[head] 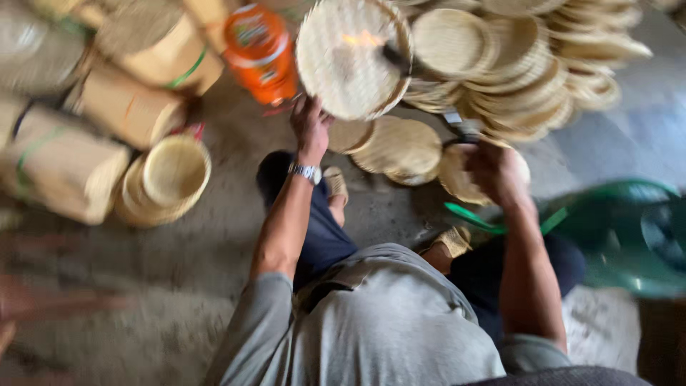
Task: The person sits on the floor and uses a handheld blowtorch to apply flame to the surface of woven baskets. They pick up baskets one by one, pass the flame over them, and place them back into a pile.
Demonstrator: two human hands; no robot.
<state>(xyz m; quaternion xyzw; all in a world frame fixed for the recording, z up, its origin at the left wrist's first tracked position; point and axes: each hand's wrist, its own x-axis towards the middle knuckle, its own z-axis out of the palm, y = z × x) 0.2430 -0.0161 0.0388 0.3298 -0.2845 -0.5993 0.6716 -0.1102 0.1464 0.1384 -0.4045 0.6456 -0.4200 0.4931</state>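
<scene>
Left hand (310,125) raised forward, fingers curled (blurred); right hand (496,171) lower, closed.

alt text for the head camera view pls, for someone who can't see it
Seen from above, a seated person's left hand lifts a round woven tray while the right hand grips another woven tray low near a dark tool. Stacks of woven trays, bundled rolls and an orange bottle lie on the concrete floor; the picture is motion-blurred.

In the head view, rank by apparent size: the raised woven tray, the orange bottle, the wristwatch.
1. Woven tray at the left hand, largest.
2. Orange bottle.
3. Wristwatch, smallest.
The picture is blurred, but the gaps are plain.
</scene>
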